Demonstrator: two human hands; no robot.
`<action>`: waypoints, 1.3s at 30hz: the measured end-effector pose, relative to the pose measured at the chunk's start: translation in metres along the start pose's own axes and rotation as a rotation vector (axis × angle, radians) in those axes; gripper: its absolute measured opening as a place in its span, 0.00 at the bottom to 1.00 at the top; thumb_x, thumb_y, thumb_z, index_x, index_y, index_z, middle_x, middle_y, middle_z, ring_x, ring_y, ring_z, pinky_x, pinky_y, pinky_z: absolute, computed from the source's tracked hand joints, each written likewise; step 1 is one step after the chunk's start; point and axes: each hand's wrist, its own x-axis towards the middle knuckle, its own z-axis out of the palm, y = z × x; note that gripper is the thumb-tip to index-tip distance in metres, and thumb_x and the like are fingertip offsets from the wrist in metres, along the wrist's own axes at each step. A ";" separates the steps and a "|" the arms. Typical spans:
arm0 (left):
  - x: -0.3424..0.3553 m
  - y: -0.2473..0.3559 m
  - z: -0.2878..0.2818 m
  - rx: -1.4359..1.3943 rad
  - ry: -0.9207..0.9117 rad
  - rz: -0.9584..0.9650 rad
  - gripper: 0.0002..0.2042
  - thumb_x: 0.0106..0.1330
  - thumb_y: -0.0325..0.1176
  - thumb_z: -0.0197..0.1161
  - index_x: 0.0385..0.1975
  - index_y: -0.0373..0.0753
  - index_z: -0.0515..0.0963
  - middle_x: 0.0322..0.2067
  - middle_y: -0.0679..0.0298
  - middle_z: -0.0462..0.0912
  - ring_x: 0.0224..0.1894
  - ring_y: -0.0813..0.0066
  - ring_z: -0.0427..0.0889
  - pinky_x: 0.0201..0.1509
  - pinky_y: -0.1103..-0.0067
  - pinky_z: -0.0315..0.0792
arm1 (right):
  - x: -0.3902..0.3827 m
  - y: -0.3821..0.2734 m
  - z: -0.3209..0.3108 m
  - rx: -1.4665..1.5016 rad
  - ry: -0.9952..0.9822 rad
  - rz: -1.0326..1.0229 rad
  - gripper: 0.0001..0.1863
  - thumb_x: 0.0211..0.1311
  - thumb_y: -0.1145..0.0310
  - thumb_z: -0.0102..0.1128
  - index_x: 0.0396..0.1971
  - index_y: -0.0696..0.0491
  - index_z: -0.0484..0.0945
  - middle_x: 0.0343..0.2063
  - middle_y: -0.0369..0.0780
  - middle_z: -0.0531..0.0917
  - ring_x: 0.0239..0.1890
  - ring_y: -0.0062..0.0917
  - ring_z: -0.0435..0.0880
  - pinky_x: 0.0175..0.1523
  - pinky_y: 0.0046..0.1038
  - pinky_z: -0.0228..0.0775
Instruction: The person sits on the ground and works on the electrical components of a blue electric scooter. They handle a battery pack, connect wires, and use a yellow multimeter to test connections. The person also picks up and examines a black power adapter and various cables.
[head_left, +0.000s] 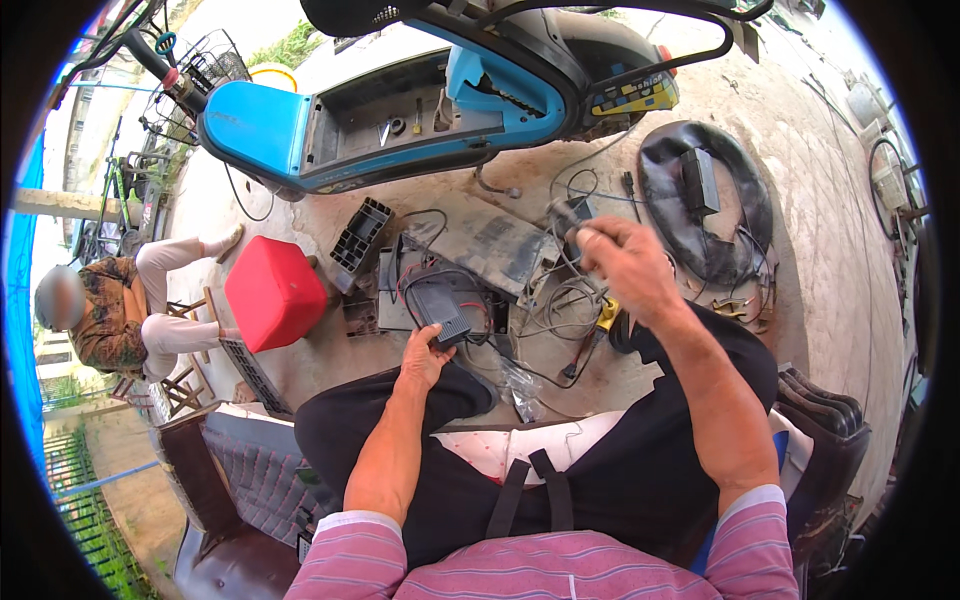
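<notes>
I see the two hands well apart near the middle of the frame. My left hand (426,358) grips the near end of a ribbed black box (438,312), thumb on top, just left of centre. My right hand (632,265), right of centre, has its fingers curled round a dark object (566,217), too blurred to name. Between and around them I have tangled cables (560,315), a yellow-handled tool (608,313) and a clear plastic bag (521,388). Upper right of centre, a second black box (699,182) rests on a large black ring (655,163). A blue scooter (255,115) spans the top; a red plastic object (272,293) and a seated person (110,315) fill the left.
</notes>
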 end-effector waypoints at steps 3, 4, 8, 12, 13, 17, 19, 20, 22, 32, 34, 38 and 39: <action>0.011 -0.001 0.005 -0.053 0.067 0.011 0.19 0.57 0.36 0.72 0.46 0.42 0.74 0.46 0.62 0.76 0.49 0.64 0.75 0.55 0.59 0.70 | 0.003 -0.009 -0.027 0.021 0.198 -0.062 0.13 0.68 0.66 0.56 0.39 0.61 0.83 0.22 0.30 0.77 0.24 0.10 0.68 0.29 0.15 0.58; 0.019 -0.003 -0.001 -0.060 0.087 0.016 0.19 0.57 0.37 0.72 0.46 0.42 0.74 0.46 0.62 0.76 0.49 0.63 0.75 0.55 0.59 0.70 | 0.004 -0.012 -0.034 0.063 0.222 -0.064 0.13 0.68 0.66 0.56 0.39 0.61 0.83 0.21 0.29 0.75 0.23 0.09 0.67 0.28 0.14 0.56; 0.039 -0.013 -0.010 -0.111 0.143 0.021 0.20 0.57 0.37 0.72 0.47 0.41 0.73 0.46 0.62 0.75 0.50 0.63 0.74 0.57 0.60 0.69 | 0.010 -0.016 -0.059 0.090 0.410 -0.152 0.13 0.68 0.66 0.56 0.38 0.60 0.83 0.21 0.28 0.74 0.22 0.09 0.65 0.27 0.14 0.54; 0.050 -0.018 -0.014 -0.185 0.133 -0.029 0.20 0.59 0.38 0.70 0.48 0.43 0.73 0.47 0.64 0.75 0.50 0.65 0.74 0.58 0.60 0.67 | 0.013 -0.017 -0.075 0.202 0.444 -0.209 0.12 0.67 0.67 0.58 0.37 0.61 0.83 0.21 0.28 0.75 0.21 0.07 0.63 0.24 0.14 0.50; 0.051 -0.018 -0.013 -0.206 0.131 -0.053 0.19 0.59 0.38 0.69 0.49 0.44 0.72 0.47 0.64 0.75 0.50 0.66 0.74 0.58 0.60 0.67 | 0.013 -0.017 -0.075 0.227 0.438 -0.214 0.12 0.67 0.67 0.57 0.37 0.61 0.83 0.21 0.28 0.75 0.21 0.06 0.63 0.24 0.14 0.49; 0.054 -0.024 -0.011 -0.134 0.173 -0.154 0.23 0.64 0.42 0.65 0.55 0.39 0.70 0.53 0.60 0.72 0.58 0.60 0.70 0.65 0.57 0.64 | 0.011 -0.019 -0.071 0.251 0.365 -0.175 0.11 0.68 0.67 0.57 0.37 0.60 0.83 0.21 0.28 0.75 0.21 0.07 0.64 0.24 0.13 0.52; 0.058 -0.031 -0.016 -0.079 0.235 -0.180 0.25 0.66 0.45 0.62 0.58 0.38 0.68 0.55 0.57 0.72 0.61 0.54 0.69 0.67 0.56 0.62 | 0.011 -0.020 -0.068 0.222 0.340 -0.157 0.12 0.68 0.66 0.57 0.37 0.60 0.83 0.22 0.29 0.76 0.21 0.08 0.65 0.25 0.13 0.54; 0.060 -0.034 -0.018 -0.052 0.267 -0.193 0.27 0.66 0.47 0.61 0.60 0.38 0.67 0.56 0.55 0.72 0.62 0.52 0.68 0.68 0.55 0.61 | 0.011 -0.019 -0.066 0.224 0.323 -0.151 0.12 0.67 0.66 0.58 0.37 0.60 0.83 0.22 0.29 0.76 0.21 0.08 0.66 0.25 0.13 0.55; 0.058 -0.034 -0.012 -0.017 0.232 -0.189 0.29 0.67 0.47 0.60 0.63 0.37 0.65 0.60 0.53 0.69 0.65 0.50 0.65 0.69 0.54 0.61 | 0.011 -0.015 -0.067 0.226 0.310 -0.121 0.12 0.66 0.65 0.58 0.37 0.60 0.83 0.22 0.30 0.77 0.22 0.09 0.67 0.26 0.14 0.56; 0.052 -0.032 0.000 0.121 0.377 -0.167 0.33 0.70 0.47 0.61 0.69 0.37 0.59 0.65 0.49 0.63 0.67 0.47 0.65 0.65 0.57 0.68 | 0.011 -0.016 -0.072 0.208 0.400 -0.204 0.12 0.68 0.66 0.57 0.38 0.60 0.83 0.21 0.29 0.76 0.21 0.08 0.65 0.25 0.15 0.53; 0.050 -0.031 0.000 0.157 0.376 -0.171 0.33 0.70 0.47 0.61 0.70 0.37 0.59 0.65 0.49 0.63 0.66 0.48 0.66 0.64 0.58 0.69 | 0.012 -0.016 -0.076 0.223 0.480 -0.305 0.11 0.69 0.67 0.57 0.39 0.60 0.83 0.21 0.28 0.75 0.20 0.08 0.64 0.24 0.14 0.51; 0.052 -0.034 -0.005 0.239 0.401 -0.172 0.33 0.71 0.48 0.60 0.69 0.37 0.60 0.65 0.49 0.64 0.65 0.50 0.68 0.62 0.58 0.70 | 0.008 -0.025 -0.094 0.346 0.637 -0.497 0.11 0.71 0.69 0.55 0.40 0.60 0.83 0.20 0.27 0.73 0.20 0.07 0.61 0.24 0.13 0.47; 0.052 -0.035 -0.004 0.263 0.407 -0.165 0.32 0.71 0.48 0.60 0.69 0.37 0.60 0.64 0.50 0.65 0.65 0.50 0.68 0.61 0.59 0.70 | 0.008 -0.024 -0.099 0.359 0.649 -0.513 0.12 0.70 0.68 0.55 0.39 0.60 0.83 0.19 0.27 0.73 0.19 0.08 0.61 0.24 0.13 0.47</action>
